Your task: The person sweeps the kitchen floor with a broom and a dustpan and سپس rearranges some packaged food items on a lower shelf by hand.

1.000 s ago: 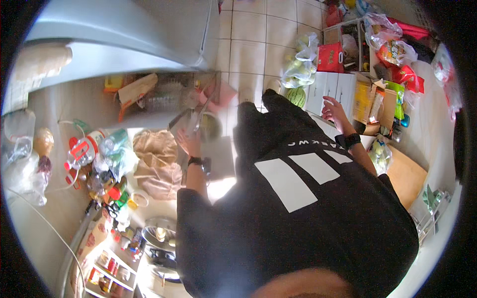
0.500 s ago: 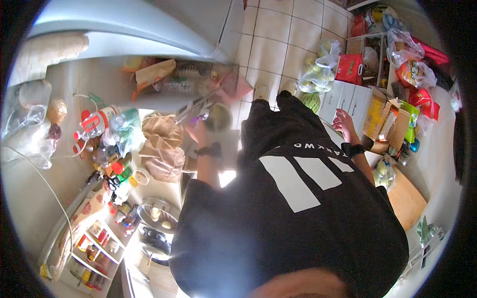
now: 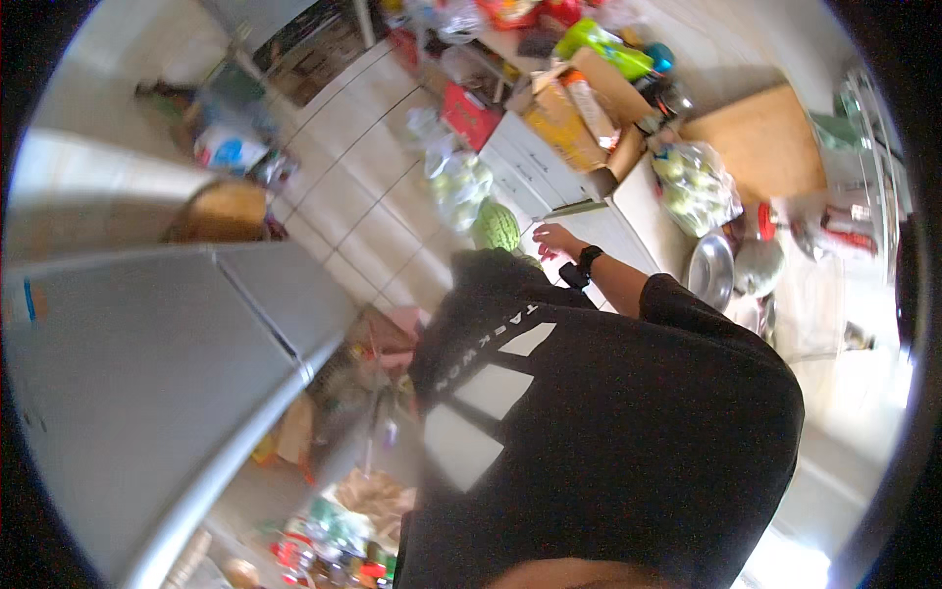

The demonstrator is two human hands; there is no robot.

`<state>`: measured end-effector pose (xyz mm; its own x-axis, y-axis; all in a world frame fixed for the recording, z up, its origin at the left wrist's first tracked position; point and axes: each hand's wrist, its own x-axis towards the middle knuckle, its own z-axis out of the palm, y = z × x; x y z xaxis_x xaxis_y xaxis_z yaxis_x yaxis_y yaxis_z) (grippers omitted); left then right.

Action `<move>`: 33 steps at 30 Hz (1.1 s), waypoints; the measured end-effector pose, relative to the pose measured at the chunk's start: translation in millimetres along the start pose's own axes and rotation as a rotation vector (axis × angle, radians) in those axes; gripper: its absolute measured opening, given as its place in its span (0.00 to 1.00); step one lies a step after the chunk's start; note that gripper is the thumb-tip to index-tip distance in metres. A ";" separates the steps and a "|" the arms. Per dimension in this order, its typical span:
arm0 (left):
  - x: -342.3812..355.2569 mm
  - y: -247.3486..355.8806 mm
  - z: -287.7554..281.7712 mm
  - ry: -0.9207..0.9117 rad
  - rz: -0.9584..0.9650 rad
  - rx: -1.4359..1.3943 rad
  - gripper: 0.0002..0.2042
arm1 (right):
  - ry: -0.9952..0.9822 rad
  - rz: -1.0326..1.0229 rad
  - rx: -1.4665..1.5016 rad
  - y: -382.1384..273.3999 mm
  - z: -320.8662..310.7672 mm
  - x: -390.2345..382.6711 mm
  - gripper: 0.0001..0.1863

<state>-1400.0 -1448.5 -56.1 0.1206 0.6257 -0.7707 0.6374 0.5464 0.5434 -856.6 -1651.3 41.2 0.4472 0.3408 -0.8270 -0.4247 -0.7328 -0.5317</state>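
Note:
My right hand [image 3: 557, 240] hangs by the white cabinet, just right of a striped green watermelon [image 3: 497, 226] on the floor. Its fingers are loosely apart and slightly blurred, with nothing seen in them. A black band [image 3: 588, 259] circles that wrist. My left hand does not show in this view. Beyond the watermelon lies a clear plastic bag of pale green round produce [image 3: 459, 188]. The white drawer cabinet [image 3: 528, 162] stands beside my right hand.
A grey fridge [image 3: 147, 363] fills the left side. Tiled floor [image 3: 368, 201] runs ahead. On the right counter are an open cardboard box [image 3: 569, 128], a bagged batch of green produce [image 3: 695, 187], a wooden board [image 3: 760, 147] and a metal bowl [image 3: 710, 273]. Bottles and bags crowd the lower left.
The view has swung round to the left, bringing the fridge front and more floor into sight. My left hand, earlier by the left counter beside a brown paper bag, has gone out of view.

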 end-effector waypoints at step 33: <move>288.6 426.2 51.1 -0.793 1.182 1.083 0.08 | 0.900 -0.258 -0.433 -173.6 -189.7 82.6 0.21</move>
<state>-1054.7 -1063.5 -63.9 0.9306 -0.1942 -0.3101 0.0760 -0.7264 0.6830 -596.6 -1607.7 99.8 0.9838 0.0815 -0.1594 0.0082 -0.9100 -0.4146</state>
